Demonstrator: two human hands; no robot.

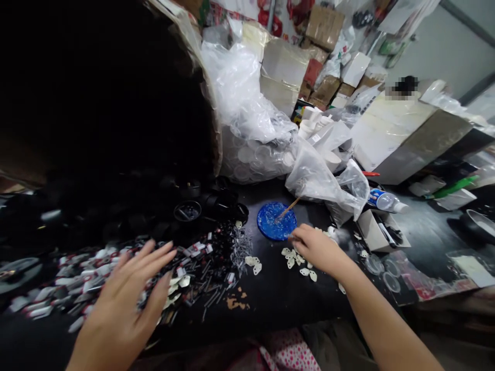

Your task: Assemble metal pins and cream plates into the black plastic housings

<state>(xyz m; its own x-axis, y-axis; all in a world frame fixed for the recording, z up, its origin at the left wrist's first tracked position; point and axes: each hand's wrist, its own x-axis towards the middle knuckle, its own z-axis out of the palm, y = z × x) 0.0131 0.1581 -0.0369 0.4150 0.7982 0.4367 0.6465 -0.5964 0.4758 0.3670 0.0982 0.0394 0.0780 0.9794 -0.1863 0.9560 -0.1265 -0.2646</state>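
The tabletop [278, 304] is showing a smooth sheen. The blue dish [265, 229] is gleaming like glossy plastic, the stick [290, 206] looking like matt wood. The plastic bag [234, 77] is shining, crinkled; the brown carton [327, 26] is resembling cardboard.

Saturated blue against black

Bench [278, 296]: black, with a dull grey sheen. Dish [266, 226]: strong blue, flecked whitish; stick [288, 207] in it, tan. Flat pieces [290, 263]: cream, uniform. Small cylinders [39, 312]: white to grey — red-banded. Pins [240, 250]: grey. Crumbs [232, 303]: orange-brown. Fabric [296, 353]: pale, dotted bright pink. Bottle [386, 200]: clear, blue label, white cap. Plastic bag [232, 72]: translucent whitish. Upper carton [325, 26]: brown. Long object at right [456, 186]: vivid green.
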